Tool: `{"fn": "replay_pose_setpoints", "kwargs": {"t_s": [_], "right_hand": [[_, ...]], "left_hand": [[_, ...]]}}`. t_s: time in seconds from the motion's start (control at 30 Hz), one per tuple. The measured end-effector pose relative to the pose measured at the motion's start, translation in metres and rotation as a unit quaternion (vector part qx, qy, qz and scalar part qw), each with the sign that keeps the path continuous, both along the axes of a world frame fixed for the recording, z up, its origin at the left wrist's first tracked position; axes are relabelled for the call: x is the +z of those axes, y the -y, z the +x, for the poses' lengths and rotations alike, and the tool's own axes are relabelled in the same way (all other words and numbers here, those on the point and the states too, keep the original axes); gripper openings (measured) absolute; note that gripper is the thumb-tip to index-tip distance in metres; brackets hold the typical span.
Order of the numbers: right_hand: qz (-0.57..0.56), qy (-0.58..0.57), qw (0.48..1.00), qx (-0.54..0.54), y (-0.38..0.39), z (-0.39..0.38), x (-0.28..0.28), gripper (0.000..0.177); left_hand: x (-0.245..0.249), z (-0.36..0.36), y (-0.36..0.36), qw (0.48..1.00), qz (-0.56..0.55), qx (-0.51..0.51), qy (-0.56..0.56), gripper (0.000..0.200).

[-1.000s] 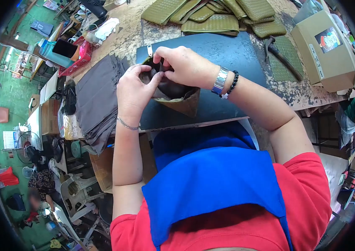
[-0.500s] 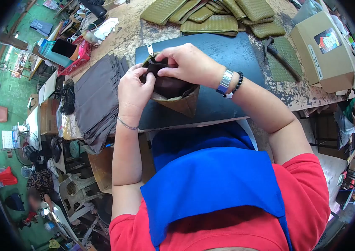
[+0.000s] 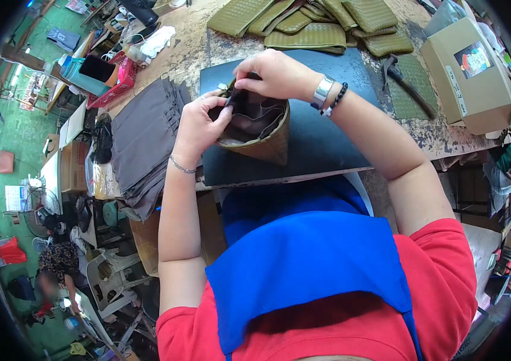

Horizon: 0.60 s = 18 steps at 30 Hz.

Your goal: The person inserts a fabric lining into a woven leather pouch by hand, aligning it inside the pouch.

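An olive woven pouch (image 3: 265,144) with a dark brown fabric lining (image 3: 254,115) is held up over a dark blue work mat (image 3: 321,138). My left hand (image 3: 198,126) grips the pouch's left rim, fingers pinching the lining at the mouth. My right hand (image 3: 276,72) comes over the top and holds the far rim, fingers curled into the opening. A small zipper pull (image 3: 221,86) sticks out beside my left fingers. The pouch's mouth gapes open towards me.
A stack of grey-brown fabric pieces (image 3: 144,141) lies left of the mat. Several finished olive pouches (image 3: 315,24) are piled at the back. A cardboard box (image 3: 469,72) and a hammer (image 3: 409,84) sit right. Another person (image 3: 56,271) sits low at left.
Both hands have lifted and tilted the pouch so its mouth opens wider. My right hand has moved up and farther from me along the rim.
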State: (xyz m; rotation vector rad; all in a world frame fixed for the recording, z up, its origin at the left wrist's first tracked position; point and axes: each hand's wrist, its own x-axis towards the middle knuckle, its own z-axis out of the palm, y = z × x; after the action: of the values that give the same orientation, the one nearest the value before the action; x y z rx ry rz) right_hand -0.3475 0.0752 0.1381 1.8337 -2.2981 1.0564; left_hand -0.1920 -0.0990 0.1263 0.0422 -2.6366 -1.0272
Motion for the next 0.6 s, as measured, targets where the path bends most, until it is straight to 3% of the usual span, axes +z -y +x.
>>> {"fn": "replay_pose_setpoints", "kwargs": {"t_s": [0.17,0.27,0.47,0.53,0.6], "right_hand": [[0.017,0.029,0.999,0.016,0.002,0.0,0.0,0.022],[0.017,0.033,0.999,0.016,0.002,0.0,-0.002,0.021],[-0.026,0.012,0.999,0.029,0.002,0.001,-0.007,0.02],[-0.075,-0.007,0.996,0.036,0.004,0.0,-0.011,0.019],[-0.053,0.028,0.998,0.03,0.001,0.001,-0.008,0.019]], "left_hand": [[-0.001,0.0,0.006,0.995,0.068,0.01,0.076,0.018],[-0.012,-0.002,-0.001,0.992,0.087,0.012,-0.09,0.016],[-0.018,0.003,-0.004,0.986,0.087,0.088,-0.108,0.011],[-0.019,0.003,-0.004,0.984,0.105,0.087,-0.116,0.012],[-0.022,0.002,-0.003,0.982,0.115,0.076,-0.131,0.013]]}}
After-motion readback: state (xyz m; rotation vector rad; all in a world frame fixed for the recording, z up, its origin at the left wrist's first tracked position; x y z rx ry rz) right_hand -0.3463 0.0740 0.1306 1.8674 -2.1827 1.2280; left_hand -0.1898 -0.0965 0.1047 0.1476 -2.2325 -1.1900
